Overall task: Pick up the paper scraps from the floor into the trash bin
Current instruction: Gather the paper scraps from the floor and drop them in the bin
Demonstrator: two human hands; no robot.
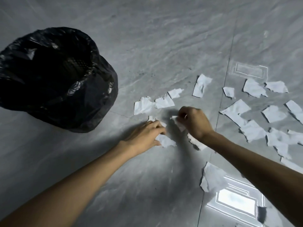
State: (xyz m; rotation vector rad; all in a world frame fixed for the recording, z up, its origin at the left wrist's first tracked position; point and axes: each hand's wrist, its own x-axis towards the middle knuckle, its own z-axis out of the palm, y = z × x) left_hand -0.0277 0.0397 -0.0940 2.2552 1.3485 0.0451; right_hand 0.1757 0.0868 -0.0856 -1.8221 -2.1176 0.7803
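Several torn white paper scraps (pixel 253 88) lie scattered on the grey tiled floor, mostly to the right. A trash bin (pixel 54 76) lined with a black plastic bag stands at the left, its mouth open towards me. My left hand (pixel 146 134) rests low on the floor with its fingers closed on a paper scrap (pixel 165 141). My right hand (pixel 195 122) is beside it, pinching a small crumpled paper scrap (pixel 177 122) just above the floor. Another scrap (pixel 196 143) lies partly under my right wrist.
Grey marbled floor tiles with a grout line (pixel 223 102) running down the right side. Bright reflections of a ceiling light (pixel 236 200) show on the floor at lower right. Bare floor lies between the bin and the scraps.
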